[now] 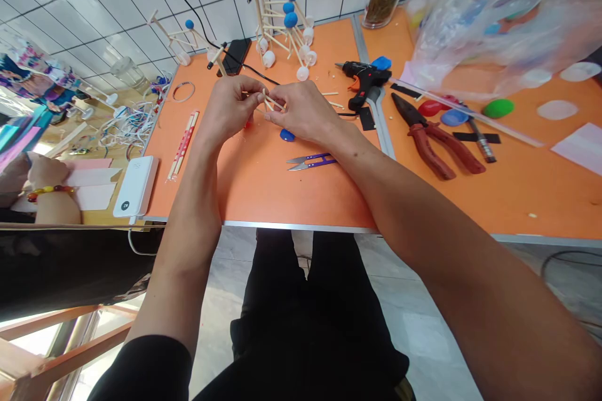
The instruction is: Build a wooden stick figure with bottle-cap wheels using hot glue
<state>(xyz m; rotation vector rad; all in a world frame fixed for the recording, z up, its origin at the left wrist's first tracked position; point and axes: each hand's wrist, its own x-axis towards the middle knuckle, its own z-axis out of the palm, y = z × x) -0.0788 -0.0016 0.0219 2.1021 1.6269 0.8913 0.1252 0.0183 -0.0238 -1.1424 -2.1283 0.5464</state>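
- Your left hand (232,106), right hand (303,109), upper centre: pinching thin sticks (271,101); overpressure may snap them.
- Snips (317,161), centre: bare blades may nick your right forearm (376,169).

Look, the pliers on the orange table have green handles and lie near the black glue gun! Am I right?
Not quite: the pliers have red handles, not green, as the head view shows. They do lie on the orange table near the black glue gun.
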